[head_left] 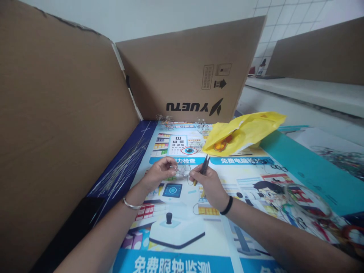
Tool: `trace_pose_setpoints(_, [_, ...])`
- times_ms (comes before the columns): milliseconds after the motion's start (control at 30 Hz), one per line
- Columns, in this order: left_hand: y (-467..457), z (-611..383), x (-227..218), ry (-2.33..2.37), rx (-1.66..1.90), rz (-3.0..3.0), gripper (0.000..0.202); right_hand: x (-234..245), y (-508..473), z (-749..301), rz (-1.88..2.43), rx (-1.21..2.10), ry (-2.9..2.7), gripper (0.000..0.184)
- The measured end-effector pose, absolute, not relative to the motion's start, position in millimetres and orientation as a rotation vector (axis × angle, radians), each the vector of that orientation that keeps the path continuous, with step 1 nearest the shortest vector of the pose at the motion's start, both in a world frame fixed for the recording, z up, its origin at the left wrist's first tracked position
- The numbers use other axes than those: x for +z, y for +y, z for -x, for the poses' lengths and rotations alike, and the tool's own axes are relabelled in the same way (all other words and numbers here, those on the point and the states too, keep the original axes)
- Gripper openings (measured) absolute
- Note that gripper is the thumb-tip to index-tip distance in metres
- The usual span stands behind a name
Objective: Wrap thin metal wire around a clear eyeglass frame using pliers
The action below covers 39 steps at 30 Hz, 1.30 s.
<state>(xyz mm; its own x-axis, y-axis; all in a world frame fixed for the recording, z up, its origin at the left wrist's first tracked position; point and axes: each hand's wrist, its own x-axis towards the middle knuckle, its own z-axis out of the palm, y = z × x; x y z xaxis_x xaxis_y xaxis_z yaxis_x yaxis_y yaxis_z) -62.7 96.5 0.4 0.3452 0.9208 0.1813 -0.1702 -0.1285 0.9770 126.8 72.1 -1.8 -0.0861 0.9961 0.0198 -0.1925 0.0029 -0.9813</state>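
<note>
Along the near part of the table ran a printed poster [184,259], and both forearms reached over it from below. A silver bangle [132,205] circled the left wrist, a black band [226,206] the right. To the right lay a pale coil [326,214] among tangled bits; to the left, against the cardboard, a dark flat object that could not be made out.

Further in, above the poster's middle, the left hand [159,173] pinched a wire piece [183,173] between thumb and fingers. Opposite, the right hand [209,185] was closed around pliers [204,166], dark tips pointing up and away, its thumb and forefinger at the wire's other side. The piece thus sat between the two hands.

Left of them, thin rods [121,168] lay in a loose bundle on dark blue. Beyond, a yellow bag [250,131] gaped, with something orange [220,145] in its mouth. Two wire clumps lay near a cardboard panel [182,72] bearing upside-down lettering. Farthest off, right, stood a small bottle [262,67] before white tiles [292,19].
</note>
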Motion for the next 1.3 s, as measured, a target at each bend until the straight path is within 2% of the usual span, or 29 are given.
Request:
trace_pose_setpoints(100, [96, 63, 0, 0.738, 1.048, -1.336, 0.035, -2, 72, -126, 0.969, 1.399, -1.09, 0.016])
trace_pose_setpoints(433, [98, 60, -2, 0.821, 1.058, -1.388, 0.027, 1, 68, -124, 0.979, 1.419, -1.104, 0.014])
trace_pose_setpoints(1000, [101, 61, -9, 0.903, 1.044, -1.419, 0.027, -6, 73, -126, 0.979, 1.402, -1.109, 0.015])
trace_pose_setpoints(1300, [96, 61, -2, 0.927, 1.045, -1.358, 0.016, 8, 91, -140, 1.065, 1.402, -1.24, 0.019])
